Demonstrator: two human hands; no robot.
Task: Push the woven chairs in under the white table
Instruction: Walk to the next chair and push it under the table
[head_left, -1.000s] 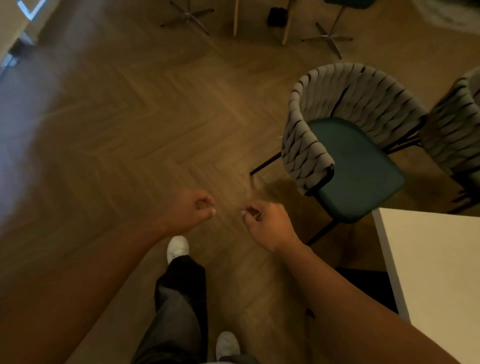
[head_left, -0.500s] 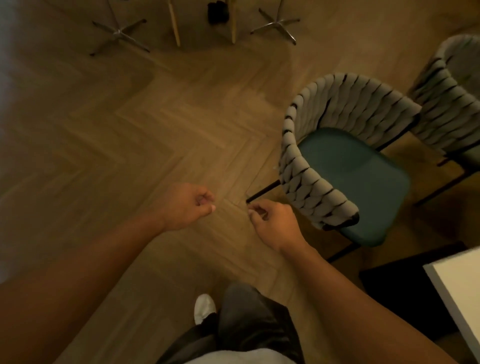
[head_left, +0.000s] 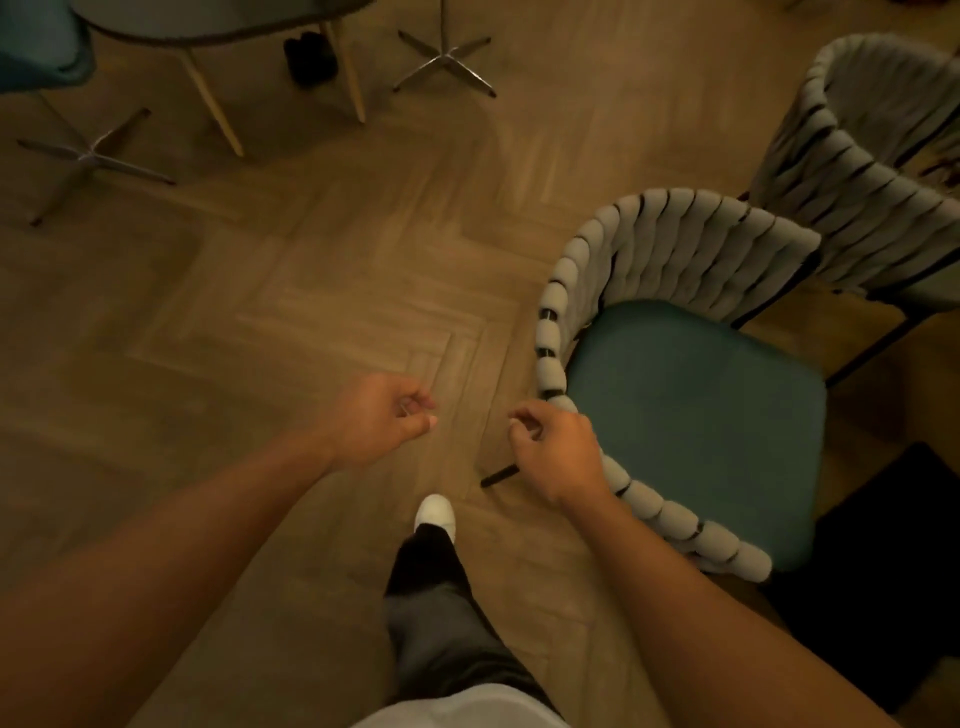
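A woven chair (head_left: 675, 410) with a grey rope back and a teal seat stands on the wooden floor at the right. A second woven chair (head_left: 872, 171) stands behind it at the far right. My right hand (head_left: 558, 452) hovers at the near side of the first chair's woven rim, fingers loosely curled and holding nothing; I cannot tell whether it touches the rim. My left hand (head_left: 379, 421) hangs over the bare floor to the left of it, loosely closed and empty. The white table is out of view.
A dark mat (head_left: 883, 571) lies at the lower right. At the back stand a round table on wooden legs (head_left: 213, 98) and two metal star chair bases (head_left: 447, 57) (head_left: 83, 153). My white shoe (head_left: 435, 512) is on the herringbone floor between my arms.
I have walked closer to the first woven chair and turned; the white table's corner has slipped out of view. My right hand now sits beside the chair's rim.
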